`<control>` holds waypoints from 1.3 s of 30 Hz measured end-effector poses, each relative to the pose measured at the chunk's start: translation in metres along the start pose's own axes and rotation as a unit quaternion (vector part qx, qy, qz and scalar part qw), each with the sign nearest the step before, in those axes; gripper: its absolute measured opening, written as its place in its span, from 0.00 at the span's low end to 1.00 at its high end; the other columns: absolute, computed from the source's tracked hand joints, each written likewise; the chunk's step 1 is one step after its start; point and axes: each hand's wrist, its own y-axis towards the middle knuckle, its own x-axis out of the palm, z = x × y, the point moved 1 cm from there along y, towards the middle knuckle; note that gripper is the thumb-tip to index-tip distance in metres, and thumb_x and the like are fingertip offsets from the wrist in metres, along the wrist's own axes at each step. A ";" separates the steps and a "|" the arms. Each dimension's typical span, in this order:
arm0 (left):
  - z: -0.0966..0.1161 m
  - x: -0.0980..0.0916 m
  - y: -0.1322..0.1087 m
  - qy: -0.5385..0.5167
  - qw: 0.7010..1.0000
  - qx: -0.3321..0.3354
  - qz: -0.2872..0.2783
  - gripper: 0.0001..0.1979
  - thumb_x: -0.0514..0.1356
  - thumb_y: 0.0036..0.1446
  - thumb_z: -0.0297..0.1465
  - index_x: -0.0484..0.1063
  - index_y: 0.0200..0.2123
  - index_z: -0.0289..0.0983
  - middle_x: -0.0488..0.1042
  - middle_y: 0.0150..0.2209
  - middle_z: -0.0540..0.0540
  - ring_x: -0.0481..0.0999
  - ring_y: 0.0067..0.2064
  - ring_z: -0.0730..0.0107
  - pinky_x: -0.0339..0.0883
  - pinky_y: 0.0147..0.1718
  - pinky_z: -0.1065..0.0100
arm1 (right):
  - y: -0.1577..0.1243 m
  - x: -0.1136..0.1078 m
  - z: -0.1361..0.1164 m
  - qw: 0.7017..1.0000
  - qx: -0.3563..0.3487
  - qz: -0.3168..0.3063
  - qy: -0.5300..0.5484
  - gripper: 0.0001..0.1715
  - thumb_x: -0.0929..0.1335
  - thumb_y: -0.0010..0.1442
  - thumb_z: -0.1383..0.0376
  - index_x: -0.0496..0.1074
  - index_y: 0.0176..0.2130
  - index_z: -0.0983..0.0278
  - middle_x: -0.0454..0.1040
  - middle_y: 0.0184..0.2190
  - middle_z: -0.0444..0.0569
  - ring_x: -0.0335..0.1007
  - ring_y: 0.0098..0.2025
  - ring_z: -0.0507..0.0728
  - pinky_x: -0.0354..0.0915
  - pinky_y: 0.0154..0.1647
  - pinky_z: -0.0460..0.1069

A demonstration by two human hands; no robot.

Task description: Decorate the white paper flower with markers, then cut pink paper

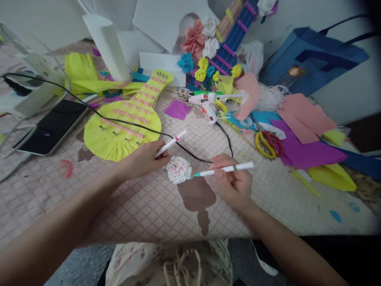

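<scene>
Our L hand [151, 157] pinches a pink-banded felt-tip pen [171, 143] nr the speckled white paper rosette [178, 170]; our R hand [233, 184] pinches a teal-tipped felt-tip pen [228, 169], nib just beside it. Rosette's btwn hands, on diamond-patterned tablecloth [133, 210].

red-dotted white flower [179, 170] beside teal-tipped marker [228, 169]

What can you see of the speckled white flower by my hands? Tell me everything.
The speckled white flower looks like thin crumpled paper gathered into a rosette with ruffled edges. Red-pink dots cover much of it, with some bluish-green ones. It lies face up on the diamond-patterned tablecloth, just above a dark patch. The left hand seems to touch its upper left edge. A teal-tipped marker points at its right edge; whether they touch is unclear.
</scene>
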 end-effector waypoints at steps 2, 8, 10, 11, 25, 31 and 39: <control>0.000 -0.003 -0.001 0.002 1.000 0.001 -0.005 0.08 0.55 0.53 0.36 0.62 0.27 0.38 0.64 0.22 0.53 0.63 0.24 0.73 0.56 0.25 0.69 | 0.000 -0.002 0.000 0.999 0.009 0.032 0.005 0.05 0.65 0.62 0.68 0.72 0.36 0.61 0.72 0.29 0.46 0.70 0.35 0.55 0.67 0.35 0.52; -0.005 -0.020 -0.004 0.015 0.999 0.013 -0.036 0.09 0.57 0.52 0.37 0.63 0.28 0.38 0.67 0.24 0.52 0.66 0.26 0.72 0.57 0.26 0.69 | 0.004 -0.007 0.007 0.993 0.078 0.089 -0.004 0.07 0.66 0.63 0.63 0.73 0.34 0.62 0.72 0.27 0.44 0.69 0.30 0.53 0.65 0.28 0.48; -0.005 -0.025 -0.006 0.003 0.998 0.019 -0.063 0.08 0.58 0.50 0.36 0.65 0.29 0.38 0.68 0.25 0.52 0.66 0.26 0.72 0.58 0.26 0.70 | 0.010 -0.007 0.010 0.992 0.094 0.084 0.004 0.08 0.66 0.62 0.62 0.73 0.34 0.62 0.72 0.27 0.44 0.68 0.29 0.52 0.65 0.27 0.47; -0.004 -0.026 -0.008 -0.003 0.997 0.019 -0.076 0.07 0.58 0.49 0.35 0.65 0.29 0.38 0.68 0.25 0.52 0.67 0.26 0.73 0.58 0.26 0.71 | 0.014 -0.007 0.011 0.992 0.097 0.077 0.005 0.08 0.66 0.62 0.61 0.73 0.34 0.63 0.72 0.27 0.44 0.67 0.28 0.52 0.65 0.26 0.47; -0.003 -0.005 -0.006 0.013 1.000 0.015 -0.023 0.04 0.58 0.48 0.30 0.65 0.29 0.37 0.69 0.25 0.53 0.67 0.25 0.74 0.58 0.26 0.71 | 0.047 0.012 0.032 0.991 0.106 0.062 0.061 0.09 0.67 0.62 0.59 0.72 0.32 0.61 0.71 0.28 0.42 0.66 0.29 0.50 0.65 0.29 0.46; 0.000 -0.005 -0.004 0.057 0.994 -0.025 0.093 0.03 0.55 0.53 0.30 0.64 0.31 0.37 0.68 0.26 0.50 0.69 0.27 0.71 0.57 0.27 0.69 | 0.039 0.006 0.042 0.980 0.136 0.096 0.107 0.08 0.68 0.61 0.59 0.73 0.32 0.60 0.70 0.28 0.42 0.65 0.29 0.49 0.63 0.28 0.45; 0.008 0.007 -0.008 0.035 0.999 -0.029 0.019 0.16 0.61 0.52 0.43 0.60 0.28 0.39 0.68 0.23 0.52 0.69 0.25 0.71 0.57 0.24 0.69 | 0.042 0.001 0.028 0.988 0.104 0.095 0.064 0.10 0.67 0.61 0.59 0.72 0.31 0.61 0.69 0.26 0.42 0.63 0.28 0.50 0.61 0.25 0.46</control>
